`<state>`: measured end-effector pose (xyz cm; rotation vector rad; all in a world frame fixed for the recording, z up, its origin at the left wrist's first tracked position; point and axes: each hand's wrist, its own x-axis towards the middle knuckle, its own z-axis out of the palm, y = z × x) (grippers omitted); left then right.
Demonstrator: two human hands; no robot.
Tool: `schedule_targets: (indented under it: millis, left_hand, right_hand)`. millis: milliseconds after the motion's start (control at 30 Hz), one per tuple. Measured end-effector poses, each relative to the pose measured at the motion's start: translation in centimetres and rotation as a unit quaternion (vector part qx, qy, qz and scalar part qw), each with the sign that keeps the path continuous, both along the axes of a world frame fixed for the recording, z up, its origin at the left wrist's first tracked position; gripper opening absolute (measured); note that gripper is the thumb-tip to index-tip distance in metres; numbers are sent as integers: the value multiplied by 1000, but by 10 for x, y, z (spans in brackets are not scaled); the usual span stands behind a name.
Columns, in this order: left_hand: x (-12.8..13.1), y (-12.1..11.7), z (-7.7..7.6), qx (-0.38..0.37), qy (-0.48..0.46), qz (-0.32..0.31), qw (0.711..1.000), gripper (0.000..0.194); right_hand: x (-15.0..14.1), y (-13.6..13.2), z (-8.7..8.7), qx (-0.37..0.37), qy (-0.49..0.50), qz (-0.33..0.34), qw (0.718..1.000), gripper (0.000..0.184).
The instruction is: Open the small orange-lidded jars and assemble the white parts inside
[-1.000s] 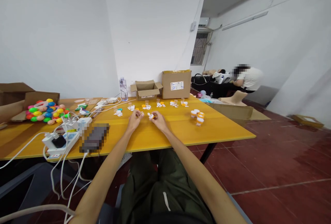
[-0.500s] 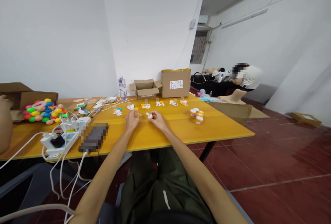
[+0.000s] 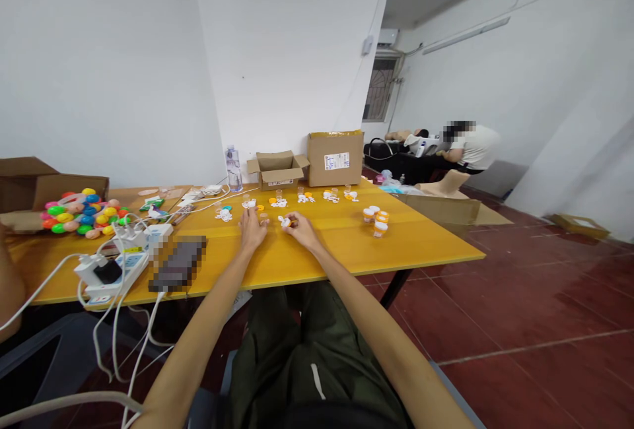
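My left hand [image 3: 253,231] is over the table with its fingers apart, reaching beside a pile of small white pieces [image 3: 248,204]. A small clear cup [image 3: 263,218] stands by its thumb; whether they touch is hard to see. Between the fingertips of my right hand [image 3: 301,228] is a small white plastic piece [image 3: 284,222], its exact kind too small to make out. Beyond both hands runs a row of clear cups, orange lids [image 3: 272,201] and white piles [image 3: 306,198]. Several tubs with white and orange tops [image 3: 380,226] form a group at the right.
An open carton [image 3: 283,178] and a closed cardboard box [image 3: 337,162] stand at the back beside a water bottle [image 3: 234,168]. Colourful balls [image 3: 84,214], a power strip [image 3: 133,264] with cables and a phone [image 3: 179,264] occupy the left. Another person [image 3: 473,145] sits far right.
My left hand has loosened from the clear cup, and its fingers have spread forward toward the white pieces. My right hand has kept its hold nearly in place. The arm at far left has lowered.
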<state>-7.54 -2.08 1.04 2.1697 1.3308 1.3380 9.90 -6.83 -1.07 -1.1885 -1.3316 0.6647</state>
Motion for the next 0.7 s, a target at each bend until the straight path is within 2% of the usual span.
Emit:
schedule_targets:
  millis: [133,300,700]
  left_hand:
    - [3,-11,6,73,44,-83,993,23]
    - [5,-15,7,73,113,-188,973,13]
    - [5,-13,7,47,115,-233,965,21]
  right_hand:
    - [-1,-1,1,5,0,9,1000,29]
    - [-3,-2,2,19,-15,47,999,29]
    - [-6,-7,5,25,-22,70,997,30]
